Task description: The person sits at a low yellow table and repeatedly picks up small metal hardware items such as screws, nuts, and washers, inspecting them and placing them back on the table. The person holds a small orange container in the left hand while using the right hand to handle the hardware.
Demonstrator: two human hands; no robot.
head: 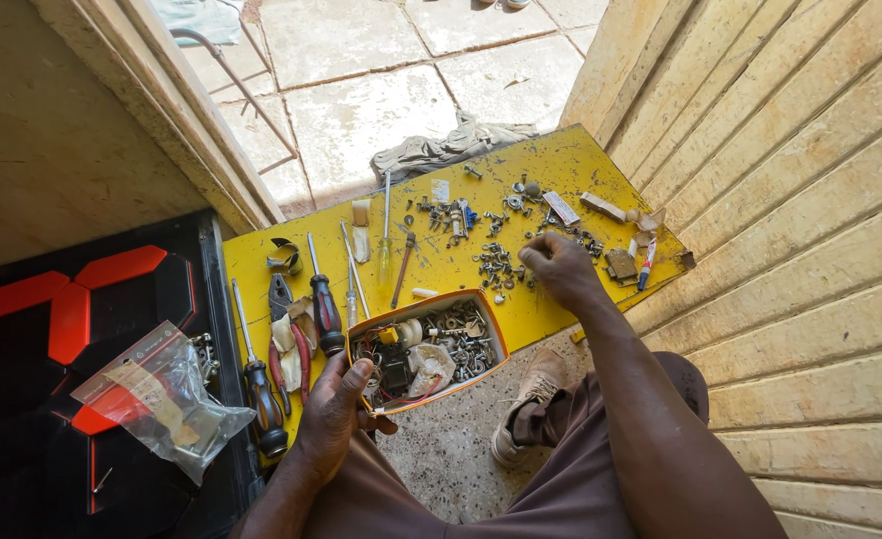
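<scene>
Orange-rimmed tray (489,329) of screws, washers and small parts sits at the near edge of the yellow board (551,165), its near-left corner overhanging toward the person's lap. The left hand (336,414) grips that corner, thumb pressed over the rim and the other fingers curled underneath, so the hand is closed on the tray wall. The right hand (561,268) is out over the middle of the board, fingers drawn together in a pinch just beside the loose pile of screws (498,268); whether it has a screw between the fingertips cannot be told.

Left of the tray, close together, lie a black-and-red screwdriver (325,311), red-handled pliers (296,349) and a second long screwdriver (259,394) that reaches the board's near-left edge. A slim yellow-handled screwdriver (386,250) lies farther up the board. A clear plastic bag (161,399) rests on the black and red panel (51,329) beside the board's left edge. A red-capped tube (646,265) lies near the right edge, which butts against the slatted wooden wall (800,200). Bare yellow surface shows between the tray and the screw pile, and along the far right corner. A grey rag (451,148) lies just past the far edge on the paved floor.
</scene>
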